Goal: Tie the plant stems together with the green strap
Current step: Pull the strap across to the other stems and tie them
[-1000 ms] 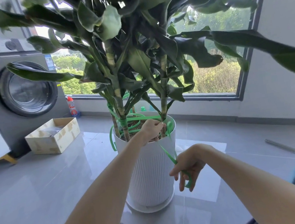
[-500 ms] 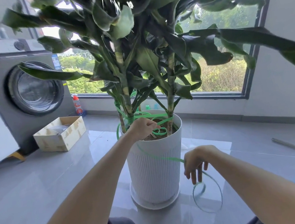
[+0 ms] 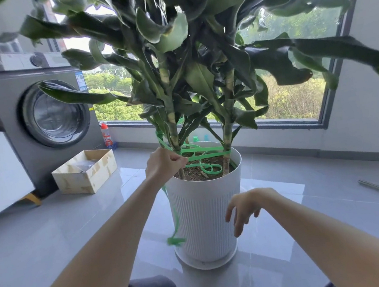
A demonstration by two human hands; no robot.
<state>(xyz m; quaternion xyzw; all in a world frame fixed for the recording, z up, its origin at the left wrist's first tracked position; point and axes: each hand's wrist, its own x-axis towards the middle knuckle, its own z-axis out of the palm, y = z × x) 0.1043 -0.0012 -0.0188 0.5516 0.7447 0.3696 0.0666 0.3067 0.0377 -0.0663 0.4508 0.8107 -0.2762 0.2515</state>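
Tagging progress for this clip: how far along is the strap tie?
Done: green strap spans the two stems above the soil. In hand: left hand pinches it at the left stem; right hand hangs open by the pot. Left: a slack loop lies on the soil and a tail dangles down the pot, no knot visible, so cinching and tying remain.

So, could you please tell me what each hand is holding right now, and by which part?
The left hand pinches the green strap right beside the left stem; the right hand holds nothing.

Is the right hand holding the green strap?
No: the right hand hangs open by the white pot, its fingers holding nothing.
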